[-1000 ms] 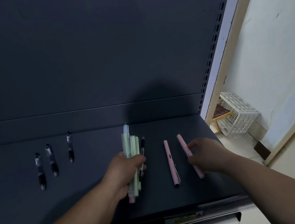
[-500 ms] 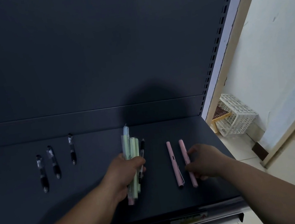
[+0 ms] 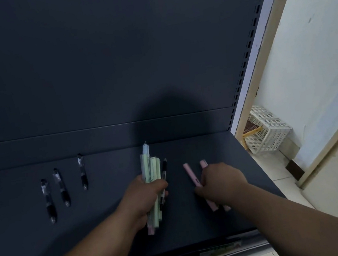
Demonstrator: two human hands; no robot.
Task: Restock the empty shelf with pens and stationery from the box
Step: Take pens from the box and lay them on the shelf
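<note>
I count three black pens lying on the dark shelf [image 3: 111, 218] at the left, well apart from the hands: one [image 3: 48, 200] at the far left, one [image 3: 61, 187] just beside it, and one [image 3: 82, 171] further back. Each has a small white label, but I cannot read it.

The left hand [image 3: 145, 196] is clenched around a bundle [image 3: 151, 169] of pens and holds it just above the middle of the shelf. In the bundle I count about three light green pens, one pale blue end [image 3: 145, 149] at the top, one black pen [image 3: 164, 167] on the right side and one pink end [image 3: 150, 231] at the bottom. Some are in clear wrap, so I cannot be sure of the exact number.

To the right I count two pink pens, one [image 3: 191, 174] tilted and one [image 3: 203, 163] just beside it. Both lie on the shelf. The right hand [image 3: 221, 182] covers their middle parts, with its fingers curled down over them and grasping them.

On the front edge of the shelf there is one price strip [image 3: 220, 249] with a coloured label. The print is too blurred for me to read. On the floor at the right stands one white basket [image 3: 271, 133]. Some writing shows in the top right corner, but it is cut off and I cannot read it.
</note>
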